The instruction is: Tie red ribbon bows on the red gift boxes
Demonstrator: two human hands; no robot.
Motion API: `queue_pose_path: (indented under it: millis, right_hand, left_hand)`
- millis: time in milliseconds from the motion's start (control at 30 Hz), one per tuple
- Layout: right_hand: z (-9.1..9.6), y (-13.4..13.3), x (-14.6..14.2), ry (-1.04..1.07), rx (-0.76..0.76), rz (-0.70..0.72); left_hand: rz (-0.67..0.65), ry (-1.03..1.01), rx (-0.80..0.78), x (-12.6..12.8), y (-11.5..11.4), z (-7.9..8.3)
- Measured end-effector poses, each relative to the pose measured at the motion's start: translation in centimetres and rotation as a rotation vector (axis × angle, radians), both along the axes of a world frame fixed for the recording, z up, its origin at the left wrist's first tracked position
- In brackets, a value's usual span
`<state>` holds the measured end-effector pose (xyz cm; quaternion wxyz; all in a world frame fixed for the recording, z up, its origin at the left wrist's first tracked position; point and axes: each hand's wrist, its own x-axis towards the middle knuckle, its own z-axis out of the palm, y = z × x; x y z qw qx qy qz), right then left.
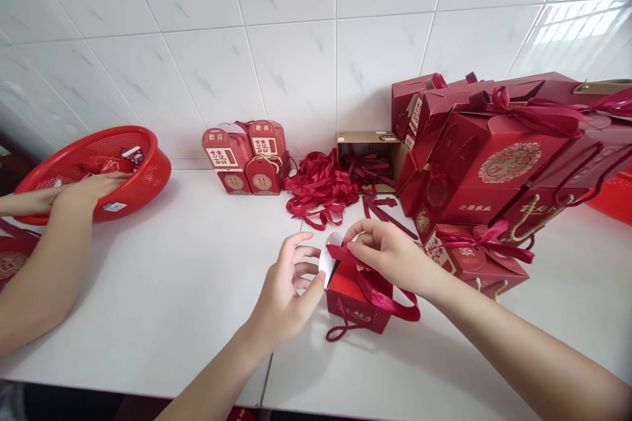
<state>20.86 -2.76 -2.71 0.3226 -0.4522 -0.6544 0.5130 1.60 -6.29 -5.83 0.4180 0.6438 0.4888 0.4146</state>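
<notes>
A small red gift box [358, 299] with a red cord handle stands on the white table in front of me. Its rounded flap [326, 260] is raised and shows a white inner side. My left hand [296, 283] has its thumb and curved fingers around the flap's left edge. Between the thumb and fingers of my right hand [378, 247] is the end of a dark red ribbon [388, 302]. The ribbon passes by the flap, and its loose length loops over the box's right side. Part of the box top is hidden beneath the right hand.
Finished-looking red boxes with bows [498, 151] are stacked at right. A ribbon heap [320, 184] lies beside an open carton [368, 137] near the wall. Several small boxes [247, 158] stand left of it. Another person's arm [64, 243] reaches into a red basket [148, 191].
</notes>
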Motion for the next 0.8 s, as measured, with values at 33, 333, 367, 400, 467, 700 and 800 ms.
queue_pose_path:
  millis: [33,333,367,400,467,700,800]
  right_hand:
    - [0.0,0.0,-0.1,0.000,0.008,0.005]
    - [-0.8,0.6,-0.3,0.000,0.072,0.068]
    - [-0.8,0.6,-0.3,-0.001,0.094,0.070]
    - [-0.8,0.5,-0.1,-0.003,0.139,0.062]
    - [-0.7,0.3,0.6,-0.015,0.318,-0.007]
    - [-1.9,-2.0,6.3,-0.279,0.420,-0.246]
    - [-3.5,-2.5,6.7,-0.366,0.252,-0.168]
  left_hand:
    - [-0.006,0.001,-0.003,0.0,-0.2,0.0]
    - [-0.114,0.025,-0.178,0.7,2.0,1.6]
    - [-0.147,0.065,-0.177,0.6,2.4,1.6]
    - [-0.165,0.119,-0.154,0.4,2.8,1.6]
    - [-0.128,0.316,-0.040,-0.7,3.6,1.2]
    - [0.143,1.077,0.207,-6.8,4.6,0.4]
    - [0.044,0.714,0.232,-5.4,4.5,0.7]
